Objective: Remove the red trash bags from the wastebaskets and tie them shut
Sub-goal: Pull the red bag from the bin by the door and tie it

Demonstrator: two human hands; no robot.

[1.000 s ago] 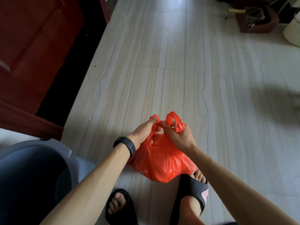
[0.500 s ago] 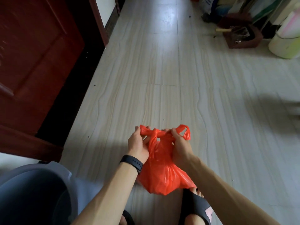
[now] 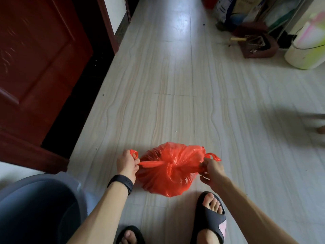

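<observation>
1. Lower centre: crinkled red plastic trash bag [image 3: 168, 173], out of the grey plastic wastebasket [image 3: 77, 185] (lower left).
2. Left hand [image 3: 126, 164] and right hand [image 3: 211, 170] each clench one handle [image 3: 151, 163], spread apart, evidently to cinch the knot.

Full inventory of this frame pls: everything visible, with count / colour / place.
trash bag: 1, red, centre, stretched between the two hands
wastebasket: 1, grey, bottom left beside the left arm
door: 1, dark red, left side
floor: 1, pale striped tiles, most of the view
box: 1, dark brown, upper right; contents unclear
tub: 1, whitish green, far right top
slippers: 2, black, on the feet at the bottom edge
wristband: 1, black, on the left wrist
left hand: 1, grips the bag's left handle
right hand: 1, pinches the bag's right handle
</observation>
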